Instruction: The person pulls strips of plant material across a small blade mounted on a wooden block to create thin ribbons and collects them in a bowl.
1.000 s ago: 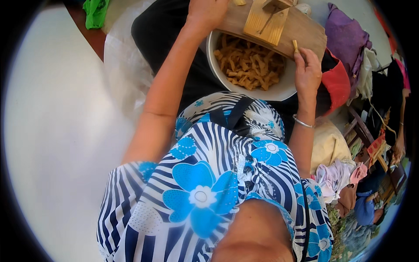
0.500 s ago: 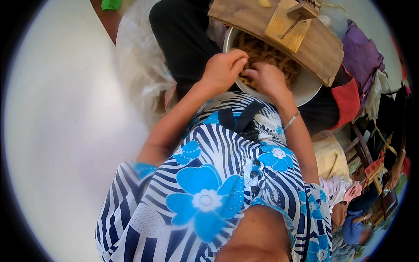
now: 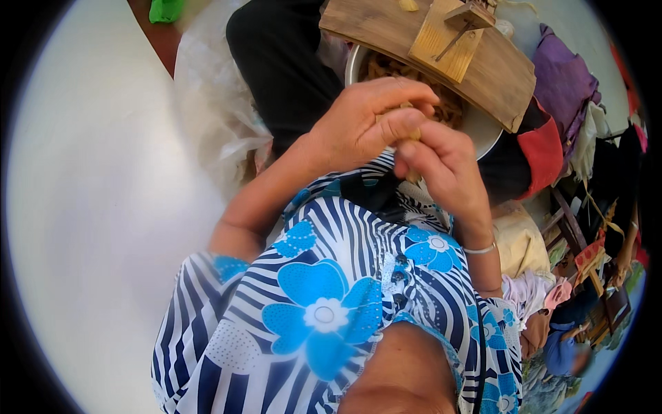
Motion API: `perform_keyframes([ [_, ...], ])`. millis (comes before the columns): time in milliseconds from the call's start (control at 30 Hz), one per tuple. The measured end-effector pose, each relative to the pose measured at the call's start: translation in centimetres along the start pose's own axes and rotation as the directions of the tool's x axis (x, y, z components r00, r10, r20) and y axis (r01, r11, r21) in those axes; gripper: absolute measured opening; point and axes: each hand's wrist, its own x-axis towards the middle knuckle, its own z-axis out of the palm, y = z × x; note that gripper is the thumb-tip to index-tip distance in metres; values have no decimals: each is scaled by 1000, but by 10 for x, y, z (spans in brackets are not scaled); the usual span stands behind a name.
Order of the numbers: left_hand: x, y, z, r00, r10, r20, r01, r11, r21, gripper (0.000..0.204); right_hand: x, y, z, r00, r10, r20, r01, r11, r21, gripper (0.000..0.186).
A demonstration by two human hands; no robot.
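head view: a round metal bowl (image 3: 483, 127) holds pale tan, curled strips (image 3: 452, 110) with a dry, ridged look; most of the bowl is hidden under a rough wooden board (image 3: 503, 72) laid across its rim, which carries a smaller upright wooden block (image 3: 448, 38) with a thin metal piece. the left hand (image 3: 365, 124) and right hand (image 3: 445, 169) meet just in front of the bowl, fingers curled and pinched together on a small yellowish piece (image 3: 412, 134); it is largely covered by the fingers and its shape cannot be made out. both wrists bend inward above the lap. a thin bangle (image 3: 479, 248) rings the right wrist. a crinkled clear plastic sheet (image 3: 214, 110) lies at left; piled cloth (image 3: 565, 83) at right is cut off by the rim.
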Motion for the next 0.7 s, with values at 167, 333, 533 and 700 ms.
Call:
perform_keyframes([
  [167,4,40,-8,982,95,165,-98,995,9,29,-41,-15,-16,990,-129,56,129,992,2,18],
  [333,-3,29,-37,952,-42,-304,67,995,75,27,-64,15,-33,984,2,-178,-37,980,-193,17],
  [533,-11,3,-62,856,17,-516,187,921,341,17,-87,29,-60,893,-66,-444,-136,903,-408,14],
  [700,-14,-18,-74,812,53,-581,328,782,530,17,-121,59,-104,672,-260,-693,-321,742,-589,11],
])
